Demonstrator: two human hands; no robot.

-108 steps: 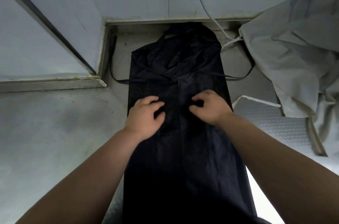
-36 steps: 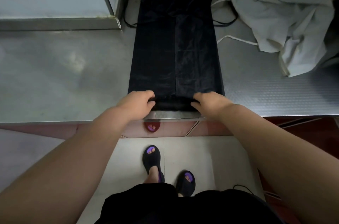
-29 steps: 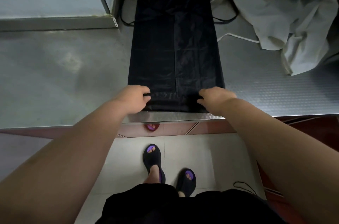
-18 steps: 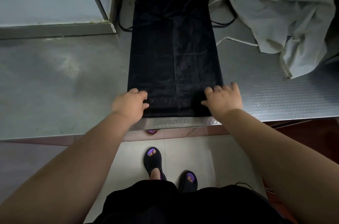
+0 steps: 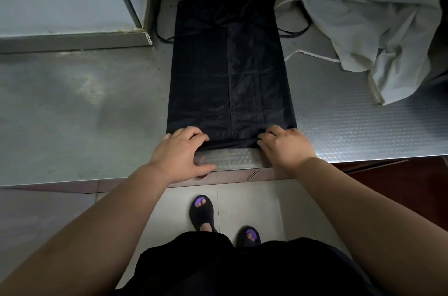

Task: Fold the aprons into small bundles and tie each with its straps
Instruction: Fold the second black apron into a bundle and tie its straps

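From the head view, the black apron lies folded into a long narrow strip on the steel counter, running from the near edge to the back wall, with its thin black straps looping out at either side of the far end. The left hand grips the near left corner of the hem, fingers curled close together over it and thumb lying on the counter. The right hand curls its fingers onto the near right corner, and a crumpled grey apron lies well apart at the far right.
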